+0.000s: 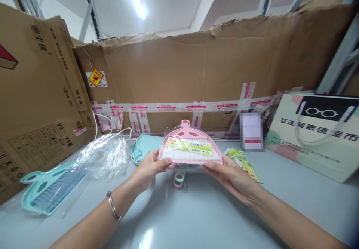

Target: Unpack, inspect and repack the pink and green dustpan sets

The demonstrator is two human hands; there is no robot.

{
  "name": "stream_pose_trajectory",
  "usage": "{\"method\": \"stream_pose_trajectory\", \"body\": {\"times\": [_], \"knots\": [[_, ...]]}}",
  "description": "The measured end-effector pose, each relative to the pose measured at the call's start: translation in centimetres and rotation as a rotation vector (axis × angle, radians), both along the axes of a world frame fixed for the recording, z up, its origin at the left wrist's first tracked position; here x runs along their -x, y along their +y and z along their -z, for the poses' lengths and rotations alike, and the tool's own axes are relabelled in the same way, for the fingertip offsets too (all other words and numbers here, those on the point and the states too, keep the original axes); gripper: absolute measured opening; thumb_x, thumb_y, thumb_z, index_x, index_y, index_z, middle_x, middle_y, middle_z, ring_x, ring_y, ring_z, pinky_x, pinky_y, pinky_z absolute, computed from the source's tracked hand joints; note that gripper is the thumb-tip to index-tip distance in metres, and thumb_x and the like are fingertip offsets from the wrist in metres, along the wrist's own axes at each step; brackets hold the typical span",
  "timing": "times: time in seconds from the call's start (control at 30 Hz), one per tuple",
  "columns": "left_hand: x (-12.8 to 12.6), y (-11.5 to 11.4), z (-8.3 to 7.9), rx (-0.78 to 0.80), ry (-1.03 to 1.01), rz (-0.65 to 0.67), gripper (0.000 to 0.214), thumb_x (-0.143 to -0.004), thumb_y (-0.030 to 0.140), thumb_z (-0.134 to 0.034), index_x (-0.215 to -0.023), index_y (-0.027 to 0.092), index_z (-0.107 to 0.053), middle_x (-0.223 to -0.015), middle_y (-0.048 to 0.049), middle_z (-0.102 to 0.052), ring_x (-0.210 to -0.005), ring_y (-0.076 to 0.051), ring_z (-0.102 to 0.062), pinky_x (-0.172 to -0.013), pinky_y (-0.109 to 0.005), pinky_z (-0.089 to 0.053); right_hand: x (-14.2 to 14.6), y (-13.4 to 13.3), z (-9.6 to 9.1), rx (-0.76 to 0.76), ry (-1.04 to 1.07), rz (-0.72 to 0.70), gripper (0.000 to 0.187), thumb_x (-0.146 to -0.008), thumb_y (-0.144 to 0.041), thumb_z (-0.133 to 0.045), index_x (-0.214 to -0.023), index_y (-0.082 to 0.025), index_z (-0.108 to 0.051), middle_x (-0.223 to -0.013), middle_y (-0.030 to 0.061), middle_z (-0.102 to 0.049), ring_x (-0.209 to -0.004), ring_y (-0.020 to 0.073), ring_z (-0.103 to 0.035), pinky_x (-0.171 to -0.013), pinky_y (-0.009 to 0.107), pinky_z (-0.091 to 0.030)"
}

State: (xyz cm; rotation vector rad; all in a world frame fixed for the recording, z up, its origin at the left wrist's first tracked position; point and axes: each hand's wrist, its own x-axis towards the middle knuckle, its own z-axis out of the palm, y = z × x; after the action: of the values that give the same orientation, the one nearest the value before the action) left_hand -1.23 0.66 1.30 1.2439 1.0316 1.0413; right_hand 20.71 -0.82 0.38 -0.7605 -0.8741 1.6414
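A pink dustpan and brush set [191, 144] in clear plastic, with a yellow-green label across its white bristles, is held up above the table. My left hand [153, 166] grips its lower left edge, thumb in front. My right hand [228, 172] pinches the lower right corner. Both hands are closed on it, with most fingers hidden behind. Below the set, small pink and teal handle loops [178, 179] stick out; what they belong to is mostly covered. Behind my left hand lies a teal dustpan [150, 146], partly hidden. Yellow-green labels [243, 163] lie beyond my right hand.
On the left lie a wrapped teal dustpan with a grey-blue brush [53, 189] and crumpled clear plastic bags [105, 155]. Taped cardboard [174, 73] walls the back, and a large box [36, 92] stands left. A paper bag [316, 137] with rope handles stands right.
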Motion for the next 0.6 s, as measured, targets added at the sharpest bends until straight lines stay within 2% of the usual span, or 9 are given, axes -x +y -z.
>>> {"method": "stream_pose_trajectory", "body": {"times": [0.13, 0.23, 0.3, 0.37, 0.47, 0.53, 0.6], "knots": [[-0.7, -0.2, 0.5, 0.017, 0.068, -0.115, 0.027, -0.068, 0.037, -0.067, -0.075, 0.012, -0.059, -0.057, -0.0018, -0.064, -0.046, -0.007, -0.054, -0.046, -0.017, -0.037, 0.3, 0.4, 0.9, 0.112, -0.006, 0.118, 0.026, -0.057, -0.009, -0.076, -0.08, -0.011, -0.065, -0.083, 0.0061, -0.071, -0.073, 0.0151, -0.067, -0.066, 0.019, -0.057], [-0.9, -0.4, 0.4, 0.021, 0.165, -0.066, 0.033, -0.071, 0.045, -0.063, -0.075, 0.012, -0.062, -0.056, -0.0035, -0.065, -0.044, -0.008, -0.055, -0.048, -0.02, -0.041, 0.3, 0.8, 1.3, 0.169, -0.008, 0.217, 0.013, -0.062, -0.008, -0.074, -0.07, -0.011, -0.065, -0.068, 0.0055, -0.07, -0.063, 0.0136, -0.066, -0.06, 0.018, -0.058], [-0.6, -0.4, 0.0, -0.009, 0.202, 0.041, 0.037, -0.073, 0.047, -0.06, -0.083, 0.012, -0.065, -0.07, -0.0071, -0.069, -0.059, -0.013, -0.063, -0.058, -0.022, -0.047, 0.0, 1.0, 1.3, 0.178, -0.001, 0.254, 0.008, -0.064, -0.007, -0.071, -0.068, -0.01, -0.065, -0.063, 0.0052, -0.069, -0.058, 0.0124, -0.066, -0.057, 0.017, -0.057], [-0.1, -0.2, -0.3, -0.059, 0.188, 0.111, 0.044, -0.077, 0.051, -0.053, -0.098, 0.014, -0.063, -0.085, -0.0096, -0.07, -0.076, -0.017, -0.066, -0.069, -0.027, -0.049, -0.2, 1.0, 1.1, 0.176, 0.022, 0.272, 0.007, -0.065, -0.006, -0.07, -0.068, -0.011, -0.066, -0.061, 0.0048, -0.069, -0.054, 0.0114, -0.064, -0.054, 0.016, -0.056], [0.8, 0.1, -0.6, -0.13, 0.137, 0.14, 0.052, -0.083, 0.05, -0.043, -0.126, 0.02, -0.046, -0.103, -0.0102, -0.066, -0.084, -0.019, -0.065, -0.08, -0.036, -0.049, -0.4, 1.0, 1.0, 0.172, 0.067, 0.28, 0.011, -0.061, -0.005, -0.072, -0.069, -0.011, -0.066, -0.06, 0.0036, -0.069, -0.052, 0.0113, -0.064, -0.053, 0.016, -0.056], [1.0, 0.0, -0.4, -0.243, 0.162, 0.2, 0.059, -0.081, 0.042, -0.051, -0.135, 0.026, -0.032, -0.117, -0.0109, -0.059, -0.092, -0.02, -0.062, -0.086, -0.04, -0.047, -0.4, 0.9, 1.0, 0.169, 0.081, 0.279, 0.015, -0.057, -0.007, -0.075, -0.067, -0.012, -0.066, -0.058, 0.0027, -0.068, -0.052, 0.0115, -0.064, -0.052, 0.016, -0.055], [0.7, -0.2, -0.1, -0.394, 0.221, 0.258, 0.071, -0.073, 0.032, -0.064, -0.136, 0.028, -0.029, -0.129, -0.0117, -0.049, -0.104, -0.023, -0.057, -0.09, -0.04, -0.045, -0.2, 0.8, 0.9, 0.157, 0.067, 0.266, 0.02, -0.052, -0.011, -0.079, -0.066, -0.012, -0.065, -0.057, 0.0022, -0.067, -0.051, 0.0113, -0.063, -0.049, 0.015, -0.053]]}}
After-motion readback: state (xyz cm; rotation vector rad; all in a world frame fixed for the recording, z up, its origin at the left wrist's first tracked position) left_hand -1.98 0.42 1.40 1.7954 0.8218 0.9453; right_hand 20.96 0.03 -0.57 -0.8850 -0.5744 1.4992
